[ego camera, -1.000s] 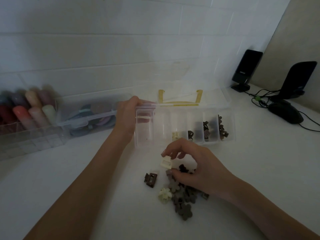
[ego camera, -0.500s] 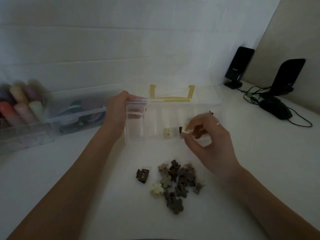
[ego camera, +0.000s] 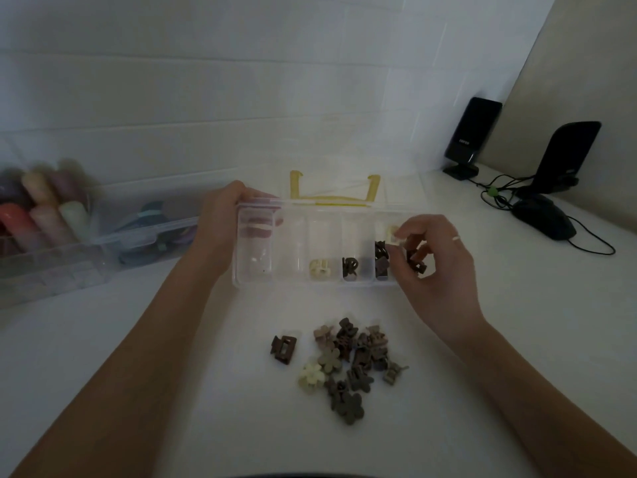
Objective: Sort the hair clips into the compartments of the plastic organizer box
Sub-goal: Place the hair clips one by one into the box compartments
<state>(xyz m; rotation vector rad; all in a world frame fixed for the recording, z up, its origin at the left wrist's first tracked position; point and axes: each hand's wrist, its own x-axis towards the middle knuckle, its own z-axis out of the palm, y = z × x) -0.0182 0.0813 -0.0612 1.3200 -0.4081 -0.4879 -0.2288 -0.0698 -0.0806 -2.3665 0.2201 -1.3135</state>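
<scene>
- Clips point(ego camera: 351, 365) lie heaped on the bench point(ego camera: 172, 391), near; small, light, stiff plastic, best pinched across the body.
- Right hand point(ego camera: 434, 267) pinches a cream clip point(ego camera: 393, 235) over the box point(ego camera: 293, 243).
- Left hand point(ego camera: 224, 219) grips the box's end.

A clear plastic organizer box point(ego camera: 256, 270) with a yellow handle point(ego camera: 333, 198) sits on a white table point(ego camera: 172, 391), against a white tiled wall point(ego camera: 241, 81). A cream clip point(ego camera: 393, 234) shows at the right hand point(ego camera: 436, 267); another cream clip point(ego camera: 320, 269) lies inside beside dark brown ones point(ego camera: 350, 267). The loose pile point(ego camera: 358, 360) is brown and taupe, with one cream flower clip point(ego camera: 311, 377). Black speakers point(ego camera: 470, 136) stand right.
</scene>
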